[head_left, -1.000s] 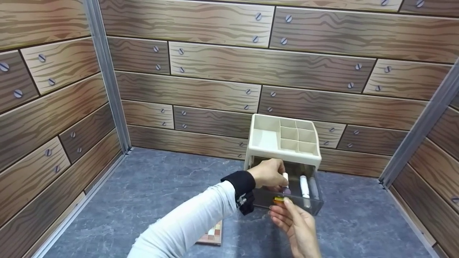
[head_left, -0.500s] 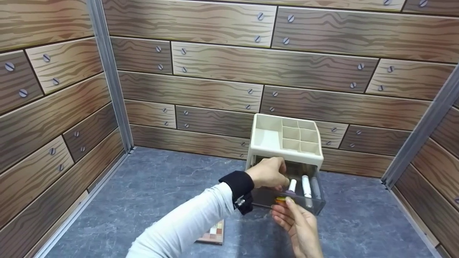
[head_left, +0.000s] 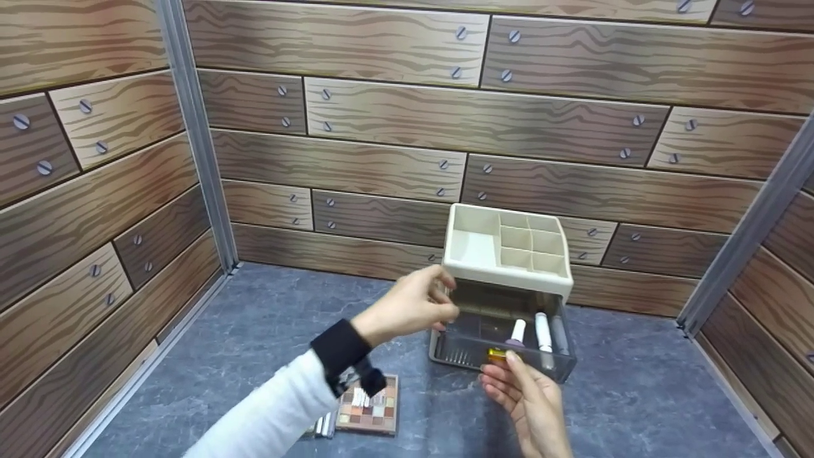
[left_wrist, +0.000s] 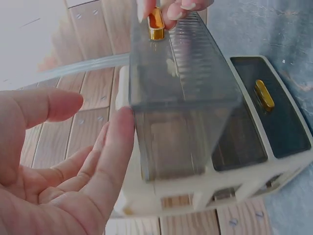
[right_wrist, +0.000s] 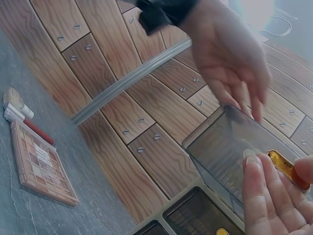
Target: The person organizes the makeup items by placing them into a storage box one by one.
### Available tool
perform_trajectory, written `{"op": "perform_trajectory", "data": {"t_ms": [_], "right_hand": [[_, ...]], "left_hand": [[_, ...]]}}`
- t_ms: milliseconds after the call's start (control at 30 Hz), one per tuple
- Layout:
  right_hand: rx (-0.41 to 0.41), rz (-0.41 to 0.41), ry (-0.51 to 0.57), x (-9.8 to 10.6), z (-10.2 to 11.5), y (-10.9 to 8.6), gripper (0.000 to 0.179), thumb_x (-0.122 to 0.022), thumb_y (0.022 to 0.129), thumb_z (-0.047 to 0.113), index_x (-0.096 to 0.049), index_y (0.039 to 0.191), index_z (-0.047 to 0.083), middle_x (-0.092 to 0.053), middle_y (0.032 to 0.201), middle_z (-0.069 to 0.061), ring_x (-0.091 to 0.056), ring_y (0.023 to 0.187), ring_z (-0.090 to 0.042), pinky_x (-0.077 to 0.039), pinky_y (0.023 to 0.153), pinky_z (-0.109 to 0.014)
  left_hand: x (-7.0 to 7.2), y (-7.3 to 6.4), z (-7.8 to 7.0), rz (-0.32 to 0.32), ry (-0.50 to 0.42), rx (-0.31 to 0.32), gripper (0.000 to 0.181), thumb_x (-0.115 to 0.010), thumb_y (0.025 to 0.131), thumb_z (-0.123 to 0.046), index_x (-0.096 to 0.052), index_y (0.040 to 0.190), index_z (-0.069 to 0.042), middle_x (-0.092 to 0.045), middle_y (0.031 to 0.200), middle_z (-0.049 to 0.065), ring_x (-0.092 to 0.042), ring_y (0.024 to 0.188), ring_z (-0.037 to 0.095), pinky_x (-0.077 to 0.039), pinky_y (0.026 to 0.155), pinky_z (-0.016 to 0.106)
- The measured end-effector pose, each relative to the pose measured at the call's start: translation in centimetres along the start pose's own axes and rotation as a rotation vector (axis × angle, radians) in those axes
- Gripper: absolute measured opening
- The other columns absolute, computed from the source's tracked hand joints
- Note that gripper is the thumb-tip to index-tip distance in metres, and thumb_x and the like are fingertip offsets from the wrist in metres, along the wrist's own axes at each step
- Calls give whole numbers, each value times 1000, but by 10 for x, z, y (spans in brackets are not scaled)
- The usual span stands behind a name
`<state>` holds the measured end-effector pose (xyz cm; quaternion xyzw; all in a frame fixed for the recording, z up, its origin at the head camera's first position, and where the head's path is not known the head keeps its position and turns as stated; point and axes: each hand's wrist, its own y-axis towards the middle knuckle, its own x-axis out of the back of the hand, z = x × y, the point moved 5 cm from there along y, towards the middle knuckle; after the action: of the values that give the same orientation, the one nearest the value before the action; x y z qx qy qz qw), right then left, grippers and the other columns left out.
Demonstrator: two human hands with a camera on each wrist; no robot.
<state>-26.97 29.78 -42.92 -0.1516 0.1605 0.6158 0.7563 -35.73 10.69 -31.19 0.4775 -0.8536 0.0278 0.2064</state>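
A cream organizer (head_left: pixel 474 270) has its smoky clear top drawer (head_left: pixel 464 353) pulled out. My right hand (head_left: pixel 531 404) pinches the drawer's gold handle (head_left: pixel 497 354) between thumb and fingers. My left hand (head_left: pixel 407 305) is at the drawer's left side, fingers loosely bent and nothing in them; in the left wrist view its fingertips are right by the drawer's corner. Inside the drawer, a small bottle with a white cap and purple body (head_left: pixel 518 332) leans near the front, and a white tube (head_left: pixel 543 331) stands to its right beside a greyish one.
An eyeshadow palette (head_left: pixel 369 410) lies on the grey marbled table, left of the drawer, partly behind the left wrist. Beside it are several slim tubes (right_wrist: pixel 22 115). Lower drawers with gold handles (left_wrist: pixel 264 95) are closed. Wood-patterned walls (head_left: pixel 381 146) surround the table.
My left hand has let go of the white-capped bottle, which now stays in the drawer, and has moved out to the left. The right hand keeps its pinch on the handle.
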Motion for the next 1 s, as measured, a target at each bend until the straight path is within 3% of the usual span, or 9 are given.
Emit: {"op": "perform_trajectory", "data": {"t_ms": [233,467,800,1000], "right_hand": [[-7,1,-2,2,0,0,30,-54,111,23,-75,98,6,-79,89,-7,-78,84,-17,-64,80,-26],[-3,14,6,1,-1,0,31,-52,111,22,-75,96,8,-80,88,-6,-78,83,-16,-64,79,-25],[-14,-3,-3,0,-3,0,30,-53,111,23,-75,97,7,-79,88,-6,-78,82,-16,-64,78,-25],[-5,-11,-16,1,0,0,31,-52,111,23,-75,98,7,-80,87,-6,-78,82,-15,-64,78,-25]], "left_hand": [[32,-31,14,-31,4,-9,43,-76,93,-11,-59,132,-5,-71,111,11,-72,91,23,-65,78,39],[58,-58,41,-82,14,22,43,-75,93,-13,-58,132,-4,-73,111,15,-71,94,23,-65,80,43],[90,-97,90,-182,26,121,47,-76,91,-11,-58,134,-1,-71,112,17,-71,93,24,-65,75,41],[101,-115,116,-188,23,200,52,-77,90,-11,-56,136,3,-68,115,20,-70,95,26,-65,73,41]]}}
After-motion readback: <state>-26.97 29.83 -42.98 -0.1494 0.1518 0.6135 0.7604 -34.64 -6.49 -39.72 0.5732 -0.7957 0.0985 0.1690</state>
